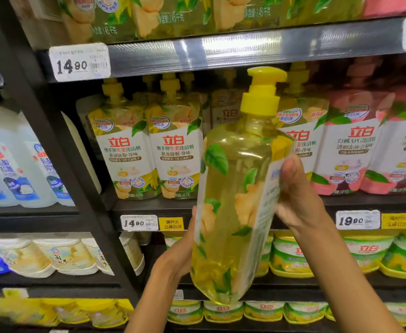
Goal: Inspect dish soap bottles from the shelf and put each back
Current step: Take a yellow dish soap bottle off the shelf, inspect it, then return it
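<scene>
Both hands, left hand (180, 251) and right hand (295, 200), grip clear yellow pump-top soap bottle (230, 212), blocking matching yellow bottles (149, 145) and pink-label bottles (348, 150) shelved behind.

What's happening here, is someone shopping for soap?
A person stands at a store shelf holding a yellow pump bottle of dish soap in front of it, turned side-on. The right hand grips the labelled side, and the left hand supports the other side lower down. Matching bottles sit on the shelf behind, so this one is not yet put back.
</scene>
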`<state>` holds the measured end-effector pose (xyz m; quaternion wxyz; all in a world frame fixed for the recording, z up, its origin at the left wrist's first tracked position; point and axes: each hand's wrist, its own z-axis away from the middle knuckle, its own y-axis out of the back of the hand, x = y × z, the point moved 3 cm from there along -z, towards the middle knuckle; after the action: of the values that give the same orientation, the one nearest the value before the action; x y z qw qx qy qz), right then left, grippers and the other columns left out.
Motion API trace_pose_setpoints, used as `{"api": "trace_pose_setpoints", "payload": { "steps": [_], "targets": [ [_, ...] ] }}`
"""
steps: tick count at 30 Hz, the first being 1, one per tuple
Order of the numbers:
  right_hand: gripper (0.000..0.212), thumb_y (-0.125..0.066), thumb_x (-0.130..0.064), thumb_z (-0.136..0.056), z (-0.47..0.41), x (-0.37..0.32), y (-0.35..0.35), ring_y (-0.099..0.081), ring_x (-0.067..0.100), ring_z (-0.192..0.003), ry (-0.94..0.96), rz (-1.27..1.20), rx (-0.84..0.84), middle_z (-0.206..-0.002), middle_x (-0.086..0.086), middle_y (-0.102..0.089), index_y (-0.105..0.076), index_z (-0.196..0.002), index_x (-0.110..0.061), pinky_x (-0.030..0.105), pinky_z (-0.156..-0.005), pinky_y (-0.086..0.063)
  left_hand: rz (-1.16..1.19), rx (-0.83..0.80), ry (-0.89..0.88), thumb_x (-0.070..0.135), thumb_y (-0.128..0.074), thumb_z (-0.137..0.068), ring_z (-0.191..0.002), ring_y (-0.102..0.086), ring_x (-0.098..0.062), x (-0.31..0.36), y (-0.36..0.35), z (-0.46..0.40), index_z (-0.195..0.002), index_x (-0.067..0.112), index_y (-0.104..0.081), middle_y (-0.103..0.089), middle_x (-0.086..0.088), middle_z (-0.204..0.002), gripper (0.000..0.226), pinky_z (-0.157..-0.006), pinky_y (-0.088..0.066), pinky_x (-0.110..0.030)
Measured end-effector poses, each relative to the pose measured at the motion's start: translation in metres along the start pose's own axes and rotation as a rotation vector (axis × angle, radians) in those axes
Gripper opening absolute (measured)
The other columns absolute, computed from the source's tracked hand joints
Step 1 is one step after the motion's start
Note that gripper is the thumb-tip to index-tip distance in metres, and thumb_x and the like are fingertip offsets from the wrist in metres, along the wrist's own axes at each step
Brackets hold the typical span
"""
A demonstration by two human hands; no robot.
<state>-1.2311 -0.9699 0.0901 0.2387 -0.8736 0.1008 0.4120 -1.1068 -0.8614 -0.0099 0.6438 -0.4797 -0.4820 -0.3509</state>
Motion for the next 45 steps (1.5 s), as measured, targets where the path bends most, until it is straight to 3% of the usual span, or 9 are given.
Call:
{"api": "trace_pose_setpoints", "payload": {
  "steps": [4,10,16,19,22,28,33,39,45],
  "targets": [
    [0.081,-0.089,-0.062,-0.035,-0.007,-0.001,-0.003,-0.068,0.007,-0.069,-0.058,-0.023,0.099,-0.078,-0.006,-0.071,-0.068,-0.101,-0.019,0.026,-0.065,-0.059,0.187,0.025,-0.017,0.06,-0.05,-0.065,-0.071,-0.073,-0.014,-0.007,-0.009,0.0,-0.119,0.015,-0.058,-0.076,-0.001,-0.081,0.071,-0.056,-0.057,-0.027],
    [0.067,-0.052,-0.069,-0.08,0.005,-0.001,-0.005,-0.064,0.001,-0.106,-0.059,0.346,0.148,-0.116,-0.017,-0.068,-0.045,-0.135,-0.032,0.019,-0.085,-0.053,0.064,0.084,-0.149,0.072,-0.049,-0.059,-0.088,-0.071,-0.008,-0.001,-0.017,0.007,-0.085,0.049,-0.073,-0.076,0.009,-0.093,0.042,-0.066,-0.057,-0.024],
    [0.093,-0.073,-0.078,-0.048,0.015,0.016,-0.014,-0.062,0.012,-0.115,-0.139,0.267,0.258,-0.121,-0.008,-0.067,-0.051,-0.127,-0.034,0.043,-0.102,-0.047,-0.115,0.213,-0.15,0.083,-0.058,-0.055,-0.108,-0.058,-0.04,0.006,-0.02,0.018,-0.111,0.024,-0.064,-0.062,-0.013,-0.107,0.081,-0.104,-0.039,-0.055],
    [0.095,-0.078,-0.067,-0.054,0.011,0.02,-0.007,-0.059,0.023,-0.12,-0.243,0.158,0.324,-0.128,0.004,-0.065,-0.052,-0.134,-0.022,0.051,-0.106,-0.042,-0.217,0.2,-0.106,0.084,-0.057,-0.053,-0.091,-0.064,-0.017,0.005,-0.02,0.022,-0.111,0.013,-0.057,-0.065,-0.006,-0.084,0.092,-0.086,-0.048,-0.029],
    [0.061,-0.078,-0.058,-0.064,0.006,0.022,-0.001,-0.066,0.028,-0.111,-0.279,-0.112,0.248,-0.117,0.009,-0.07,-0.072,-0.113,-0.022,0.05,-0.096,-0.051,-0.2,0.112,-0.052,0.075,-0.05,-0.056,-0.083,-0.066,0.008,0.003,-0.015,0.024,-0.103,0.034,-0.06,-0.072,0.023,-0.086,0.064,-0.064,-0.05,-0.01],
    [0.045,-0.051,-0.059,-0.081,0.004,0.025,0.004,-0.07,0.024,-0.102,-0.292,-0.281,0.242,-0.111,0.006,-0.073,-0.077,-0.101,-0.028,0.038,-0.075,-0.059,0.124,-0.023,-0.023,0.06,-0.064,-0.064,-0.107,-0.066,-0.015,0.005,-0.024,0.03,-0.104,0.039,-0.072,-0.07,0.002,-0.115,0.045,-0.078,-0.056,-0.027],
    [0.062,-0.041,-0.059,-0.09,-0.001,0.013,0.011,-0.058,0.024,-0.123,-0.243,0.021,0.164,-0.132,0.009,-0.061,-0.051,-0.137,-0.02,0.044,-0.104,-0.045,-0.011,0.16,-0.144,0.061,-0.074,-0.059,-0.1,-0.069,-0.019,0.012,-0.023,0.031,-0.111,0.028,-0.07,-0.073,-0.001,-0.108,0.062,-0.082,-0.057,-0.036],
    [0.074,-0.072,-0.056,-0.067,0.01,0.018,0.01,-0.07,0.021,-0.103,-0.239,0.156,0.202,-0.11,0.005,-0.073,-0.056,-0.127,-0.016,0.031,-0.078,-0.058,-0.288,0.227,-0.384,0.05,-0.071,-0.056,-0.089,-0.07,-0.005,0.026,-0.022,0.032,-0.111,0.031,-0.06,-0.073,0.015,-0.098,0.06,-0.065,-0.053,-0.014],
    [0.1,-0.088,-0.058,-0.048,0.015,0.013,0.01,-0.068,0.023,-0.104,-0.104,0.07,0.113,-0.11,0.007,-0.072,-0.052,-0.125,-0.007,0.032,-0.08,-0.056,-0.415,0.17,-0.522,0.048,-0.081,-0.056,-0.102,-0.064,0.0,0.029,-0.02,0.032,-0.12,0.03,-0.052,-0.067,0.019,-0.111,0.072,-0.072,-0.052,-0.012]
  ]
}}
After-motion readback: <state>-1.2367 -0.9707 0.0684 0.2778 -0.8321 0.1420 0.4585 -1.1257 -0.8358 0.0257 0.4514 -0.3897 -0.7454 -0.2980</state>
